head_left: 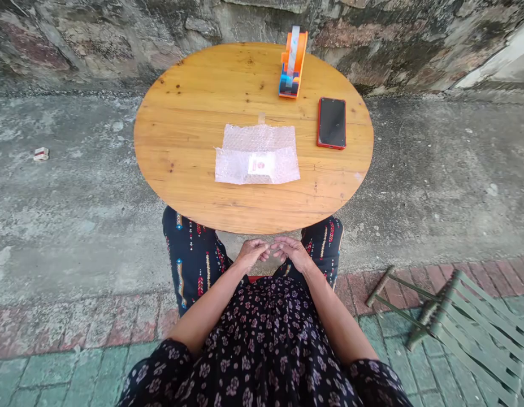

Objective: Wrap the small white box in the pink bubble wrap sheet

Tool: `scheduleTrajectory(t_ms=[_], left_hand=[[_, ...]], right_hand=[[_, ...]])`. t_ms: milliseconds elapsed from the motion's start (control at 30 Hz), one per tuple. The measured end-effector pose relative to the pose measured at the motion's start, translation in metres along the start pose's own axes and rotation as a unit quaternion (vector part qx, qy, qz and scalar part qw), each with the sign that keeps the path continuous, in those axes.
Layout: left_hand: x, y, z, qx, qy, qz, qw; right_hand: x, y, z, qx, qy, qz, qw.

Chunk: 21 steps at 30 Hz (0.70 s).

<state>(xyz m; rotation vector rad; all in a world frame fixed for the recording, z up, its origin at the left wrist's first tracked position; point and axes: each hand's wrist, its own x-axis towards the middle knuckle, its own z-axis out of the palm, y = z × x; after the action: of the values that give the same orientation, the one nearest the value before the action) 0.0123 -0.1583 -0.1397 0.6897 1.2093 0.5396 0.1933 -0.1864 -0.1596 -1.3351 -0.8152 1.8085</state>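
Note:
My left hand (253, 254) and my right hand (290, 252) are held in front of my lap, just short of the table's near edge. Their fingertips meet or nearly meet, the fingers loosely bent and apart, with nothing visible in either hand. Beyond them on the round wooden table (181, 147) lies a sheet of bubble wrap (232, 164), folded over from the near side. A small white box (262, 164) with reddish print shows through the folded layer. At the wrap's far edge a short piece of clear tape (262, 118) sticks out onto the wood.
An orange and blue tape dispenser (293, 62) stands at the table's far side. A phone in a red case (332, 123) lies to the right. On the ground are a folding stool (477, 333) at the right and a small crumpled pack (41, 154) at the left. Behind rises a stone wall (117, 45).

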Motion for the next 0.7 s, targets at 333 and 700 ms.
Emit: scheduleTrajectory(t_ms=[333, 700], left_hand=[[-0.114, 0.054, -0.006, 0.02, -0.119, 0.107, 0.987], [-0.163, 0.127, -0.022, 0.112, -0.121, 0.248, 0.955]], right_hand=[[-0.08, -0.064, 0.036, -0.103, -0.085, -0.105, 0.985], [-0.092, -0.158, 0.109, -0.089, -0.155, -0.279, 0.944]])
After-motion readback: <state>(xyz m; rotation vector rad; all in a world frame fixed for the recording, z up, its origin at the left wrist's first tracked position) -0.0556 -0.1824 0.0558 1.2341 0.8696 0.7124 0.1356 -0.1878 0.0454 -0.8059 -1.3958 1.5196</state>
